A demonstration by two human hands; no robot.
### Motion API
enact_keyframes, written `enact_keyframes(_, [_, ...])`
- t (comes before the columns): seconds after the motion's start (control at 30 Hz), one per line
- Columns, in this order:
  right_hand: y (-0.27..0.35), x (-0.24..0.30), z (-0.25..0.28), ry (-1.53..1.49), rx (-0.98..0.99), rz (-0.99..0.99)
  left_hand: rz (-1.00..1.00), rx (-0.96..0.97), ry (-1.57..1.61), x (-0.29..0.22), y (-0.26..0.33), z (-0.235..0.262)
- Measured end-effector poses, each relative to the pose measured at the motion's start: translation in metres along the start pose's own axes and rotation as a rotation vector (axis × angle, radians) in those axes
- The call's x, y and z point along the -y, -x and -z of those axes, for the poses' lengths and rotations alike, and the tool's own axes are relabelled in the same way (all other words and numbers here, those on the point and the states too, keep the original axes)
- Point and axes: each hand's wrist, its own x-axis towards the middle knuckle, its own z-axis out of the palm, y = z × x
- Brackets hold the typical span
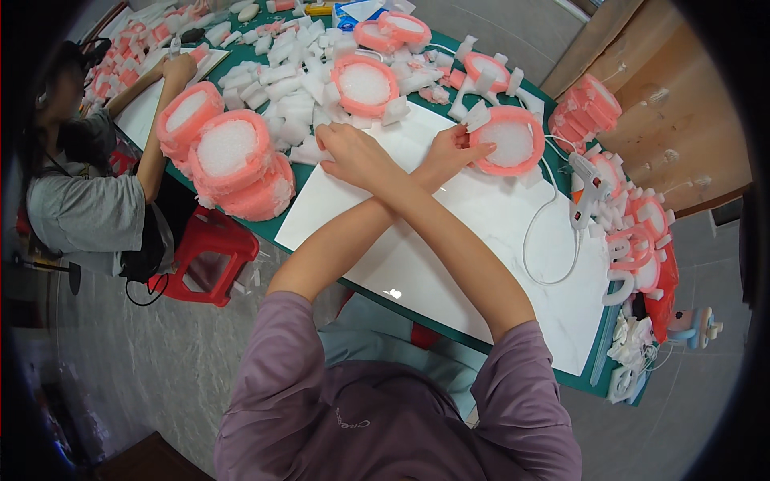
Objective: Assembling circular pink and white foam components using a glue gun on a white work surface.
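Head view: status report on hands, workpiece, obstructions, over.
Left hand holding pink-rimmed foam oval by its edge. Right hand beside white foam pieces, apparently empty. Right forearm crossing over left forearm.

Place: you sit at a small handicraft workshop
Table: green worktop (303, 175), glossy white board (401, 256) before you
Materials: loose white foam scraps (295, 48), stacked pink-rimmed foam rounds (228, 152)
Tool: corded glue gun (589, 192) at your right
Neighbour: another person (88, 192) at a second board (143, 122)
Room: curtain (662, 104), grey floor (200, 369); perhaps a home, the dark rim hiding much
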Motion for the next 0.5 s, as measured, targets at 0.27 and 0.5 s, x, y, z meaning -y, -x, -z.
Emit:
enact_keyframes(0.27, [0.005, 0.026, 0.069, -0.955, 0.174, -0.736, -0.025, 0.009, -0.052, 0.006, -0.004, 0.003])
enact_keyframes(0.5, [0.084, 0.062, 0.147, -0.948, -0.096, -0.684, -0.339, 0.062, -0.164, 0.032, 0.004, 0.016])
